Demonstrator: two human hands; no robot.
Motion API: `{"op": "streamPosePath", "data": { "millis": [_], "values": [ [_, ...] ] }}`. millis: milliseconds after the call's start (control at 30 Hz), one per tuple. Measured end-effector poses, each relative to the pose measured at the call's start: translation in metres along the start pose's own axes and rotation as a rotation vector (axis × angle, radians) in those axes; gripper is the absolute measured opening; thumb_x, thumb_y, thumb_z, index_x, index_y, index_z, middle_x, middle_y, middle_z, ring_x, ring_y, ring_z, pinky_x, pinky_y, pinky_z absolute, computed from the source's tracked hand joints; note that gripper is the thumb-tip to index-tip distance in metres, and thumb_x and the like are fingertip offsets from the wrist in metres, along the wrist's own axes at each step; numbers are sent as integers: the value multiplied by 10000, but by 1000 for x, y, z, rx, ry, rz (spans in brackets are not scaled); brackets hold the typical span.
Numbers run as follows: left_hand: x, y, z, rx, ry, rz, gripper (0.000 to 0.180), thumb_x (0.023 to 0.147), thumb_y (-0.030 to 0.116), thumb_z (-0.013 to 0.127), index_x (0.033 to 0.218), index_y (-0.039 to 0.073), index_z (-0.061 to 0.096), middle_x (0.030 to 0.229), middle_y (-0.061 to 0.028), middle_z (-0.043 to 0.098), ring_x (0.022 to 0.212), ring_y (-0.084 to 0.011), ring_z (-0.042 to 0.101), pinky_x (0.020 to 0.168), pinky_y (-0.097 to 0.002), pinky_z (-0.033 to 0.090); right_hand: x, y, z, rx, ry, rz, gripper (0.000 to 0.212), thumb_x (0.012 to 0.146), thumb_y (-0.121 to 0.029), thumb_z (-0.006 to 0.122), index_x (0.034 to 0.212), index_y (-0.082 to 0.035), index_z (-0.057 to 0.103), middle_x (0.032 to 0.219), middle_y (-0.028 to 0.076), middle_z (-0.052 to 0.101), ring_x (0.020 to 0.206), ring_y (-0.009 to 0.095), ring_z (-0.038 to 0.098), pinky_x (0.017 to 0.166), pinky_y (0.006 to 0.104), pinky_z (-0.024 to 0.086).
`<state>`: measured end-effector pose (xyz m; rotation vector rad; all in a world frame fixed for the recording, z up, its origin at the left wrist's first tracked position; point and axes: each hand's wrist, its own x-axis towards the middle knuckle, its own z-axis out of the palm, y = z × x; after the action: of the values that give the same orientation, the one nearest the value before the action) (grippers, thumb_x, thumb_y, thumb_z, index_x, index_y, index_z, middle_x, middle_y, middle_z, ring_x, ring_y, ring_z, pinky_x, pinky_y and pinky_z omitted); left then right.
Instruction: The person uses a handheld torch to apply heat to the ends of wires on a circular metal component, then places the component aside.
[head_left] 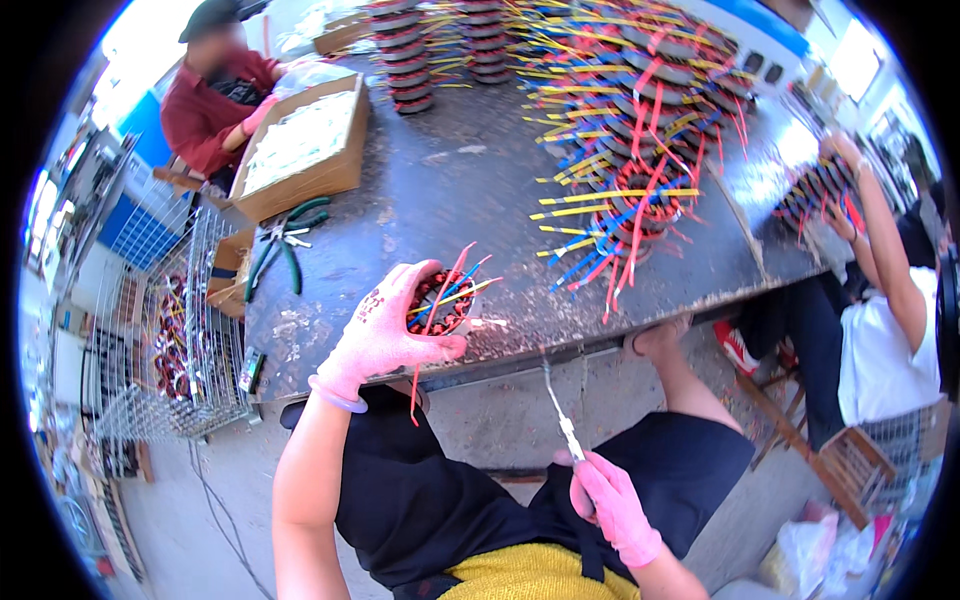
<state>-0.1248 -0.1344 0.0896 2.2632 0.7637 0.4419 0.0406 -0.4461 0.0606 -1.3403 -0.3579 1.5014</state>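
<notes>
We are in a workshop: wire-wound rings [400,60] stand stacked on our scuffed desk [440,200], near pliers [293,268] and a wire basket [180,422].

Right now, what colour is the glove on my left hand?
The glove is pink, with darker markings on its back; the head view shows it best.

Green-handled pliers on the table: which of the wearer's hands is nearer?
Left. The left hand holds a wire-wound ring, down and right from the pliers; the right hand is farther, over the black shorts.
</notes>
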Motion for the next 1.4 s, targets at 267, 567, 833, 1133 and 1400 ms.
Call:
{"op": "streamPosePath", "data": {
  "millis": [267,567,833,1133,1400],
  "values": [
    [-8,-1,0,-328,-35,-53,866,673,271,871,1374,-19,453,1292,-134,561,1186,-219,541,1031,-367,417,-8,-25,5,-107,92,-73,405,1047,-287,472,1290,27,546,618,-58,463,518,30,355,467,199,250],
    [-14,7,-5,-339,-41,-65,876,659,347,878,1339,-35,478,1256,-160,564,1164,-248,560,1024,-368,431,-11,-34,10,-190,149,-93,403,1046,-271,439,1274,42,552,601,-43,473,489,33,341,460,204,250],
    [-16,17,-5,-332,-83,-86,857,659,296,883,1336,-39,478,1247,-148,562,1149,-231,560,1031,-365,424,-12,-32,12,-198,147,-89,408,1047,-277,436,1270,44,554,592,-46,470,486,31,339,461,203,248],
    [-21,39,-4,-161,-5,-37,974,588,510,887,1308,-31,517,1207,-193,596,1140,-321,591,996,-373,454,-18,-34,3,-174,114,-132,419,1049,-286,436,1279,47,543,599,-49,473,491,28,342,459,202,247],
    [-23,65,-7,-126,7,-4,919,594,396,898,1313,-30,515,1164,-154,577,1093,-272,585,988,-371,447,-28,-37,-2,-159,107,-153,428,1049,-288,439,1289,53,534,609,-47,474,500,30,345,462,200,251]
  ]
}}
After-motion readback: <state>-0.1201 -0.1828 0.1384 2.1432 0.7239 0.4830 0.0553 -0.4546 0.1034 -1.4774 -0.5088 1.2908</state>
